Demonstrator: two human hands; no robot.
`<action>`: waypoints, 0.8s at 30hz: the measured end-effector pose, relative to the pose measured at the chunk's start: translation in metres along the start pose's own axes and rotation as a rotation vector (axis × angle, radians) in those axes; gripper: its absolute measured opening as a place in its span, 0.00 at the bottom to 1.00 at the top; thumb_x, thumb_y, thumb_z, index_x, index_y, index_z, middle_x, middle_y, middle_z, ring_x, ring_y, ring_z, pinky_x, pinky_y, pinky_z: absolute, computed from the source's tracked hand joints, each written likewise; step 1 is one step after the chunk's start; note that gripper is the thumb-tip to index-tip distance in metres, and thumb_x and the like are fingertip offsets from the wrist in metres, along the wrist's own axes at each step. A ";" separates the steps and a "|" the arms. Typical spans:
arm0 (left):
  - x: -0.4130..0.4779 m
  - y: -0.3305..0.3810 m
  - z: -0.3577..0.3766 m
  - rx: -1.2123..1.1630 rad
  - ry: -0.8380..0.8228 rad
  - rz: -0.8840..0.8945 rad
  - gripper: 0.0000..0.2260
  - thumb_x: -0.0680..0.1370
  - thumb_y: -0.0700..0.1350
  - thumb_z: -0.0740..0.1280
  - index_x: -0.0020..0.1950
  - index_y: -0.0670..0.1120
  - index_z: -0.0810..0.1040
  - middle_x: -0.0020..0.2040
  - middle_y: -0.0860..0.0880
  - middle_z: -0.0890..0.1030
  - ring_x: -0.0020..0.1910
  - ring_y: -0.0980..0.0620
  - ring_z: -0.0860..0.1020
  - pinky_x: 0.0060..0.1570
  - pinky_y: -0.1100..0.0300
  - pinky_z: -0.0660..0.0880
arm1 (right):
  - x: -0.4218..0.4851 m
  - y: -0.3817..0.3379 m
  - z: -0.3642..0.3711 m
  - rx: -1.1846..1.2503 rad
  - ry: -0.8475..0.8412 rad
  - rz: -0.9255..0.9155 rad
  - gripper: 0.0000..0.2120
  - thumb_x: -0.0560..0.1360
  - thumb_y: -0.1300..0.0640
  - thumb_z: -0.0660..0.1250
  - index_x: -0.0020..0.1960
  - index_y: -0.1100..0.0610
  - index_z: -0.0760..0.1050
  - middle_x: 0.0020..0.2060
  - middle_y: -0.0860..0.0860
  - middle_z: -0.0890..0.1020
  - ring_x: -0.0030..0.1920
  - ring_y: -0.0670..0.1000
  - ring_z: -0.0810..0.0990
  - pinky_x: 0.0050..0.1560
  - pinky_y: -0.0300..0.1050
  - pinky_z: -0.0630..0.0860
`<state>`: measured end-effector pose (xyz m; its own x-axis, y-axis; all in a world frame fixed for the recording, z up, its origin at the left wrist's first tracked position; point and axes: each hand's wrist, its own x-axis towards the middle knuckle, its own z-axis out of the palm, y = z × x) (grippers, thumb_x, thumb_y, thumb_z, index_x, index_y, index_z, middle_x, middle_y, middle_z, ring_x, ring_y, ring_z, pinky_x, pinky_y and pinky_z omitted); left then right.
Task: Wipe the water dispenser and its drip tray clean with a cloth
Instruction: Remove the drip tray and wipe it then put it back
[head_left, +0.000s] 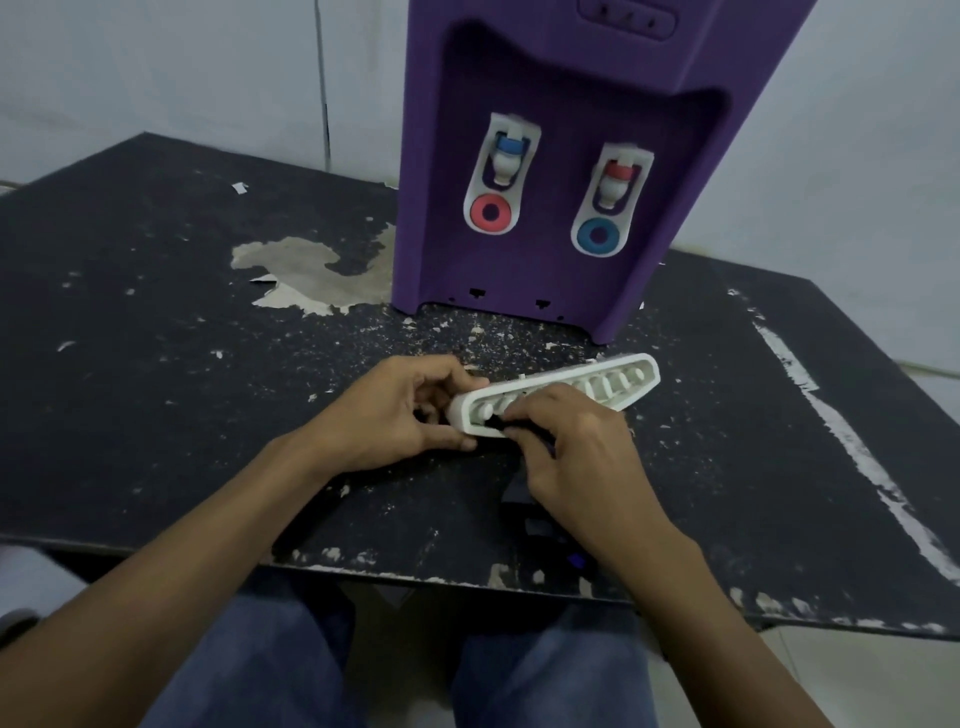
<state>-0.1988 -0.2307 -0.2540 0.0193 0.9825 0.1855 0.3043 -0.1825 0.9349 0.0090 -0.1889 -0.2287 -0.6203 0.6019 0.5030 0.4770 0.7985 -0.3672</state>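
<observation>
**Drip tray in both hands, in front of the dispenser**

A black table (156, 312) fills the view, its coating badly worn, with pale flecks all over, a large peeled patch near the back and white chipping along the near edge. Pale, plain walls (156, 78) stand behind it. The purple water dispenser (561, 78) stands upright at the back of the table, its two taps (506, 156) facing the person, whose blue-trousered legs (260, 670) show below the table edge.

The white drip tray (613, 384) is off the dispenser, just in front of its base, tipped so that its ribbed inside faces the person. It runs slantwise, with its right end nearer the dispenser. Whether it rests on the table I cannot tell. The left hand (395, 410) grips the tray's left end, fingers curled round it. The right hand (576, 447) lies over the tray's near-left part, fingertips pinching a dark cloth (496, 425) against the ribs. The rest of the cloth is hard to make out against the black surface.
</observation>
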 end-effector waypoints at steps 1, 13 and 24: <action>0.000 0.001 0.001 -0.001 -0.004 -0.001 0.16 0.67 0.35 0.81 0.51 0.45 0.82 0.58 0.56 0.84 0.45 0.55 0.81 0.42 0.65 0.76 | 0.000 -0.002 0.003 -0.005 -0.008 0.009 0.08 0.73 0.65 0.72 0.51 0.57 0.84 0.44 0.50 0.81 0.43 0.49 0.79 0.45 0.45 0.78; 0.000 0.005 0.001 0.010 -0.010 0.023 0.14 0.69 0.35 0.79 0.51 0.42 0.81 0.49 0.60 0.85 0.43 0.54 0.82 0.42 0.57 0.77 | 0.001 -0.015 0.011 0.264 0.204 0.012 0.13 0.71 0.75 0.70 0.49 0.60 0.83 0.46 0.50 0.83 0.49 0.42 0.80 0.52 0.30 0.73; 0.000 0.005 0.001 0.004 -0.004 0.000 0.15 0.68 0.36 0.80 0.50 0.47 0.81 0.45 0.51 0.85 0.41 0.54 0.79 0.40 0.53 0.76 | 0.003 -0.013 0.004 0.086 0.019 0.088 0.09 0.76 0.59 0.71 0.56 0.54 0.81 0.47 0.48 0.82 0.45 0.46 0.80 0.47 0.40 0.75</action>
<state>-0.1960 -0.2315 -0.2496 0.0231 0.9825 0.1846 0.3084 -0.1826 0.9336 -0.0010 -0.1973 -0.2255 -0.5662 0.6698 0.4804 0.4732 0.7414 -0.4759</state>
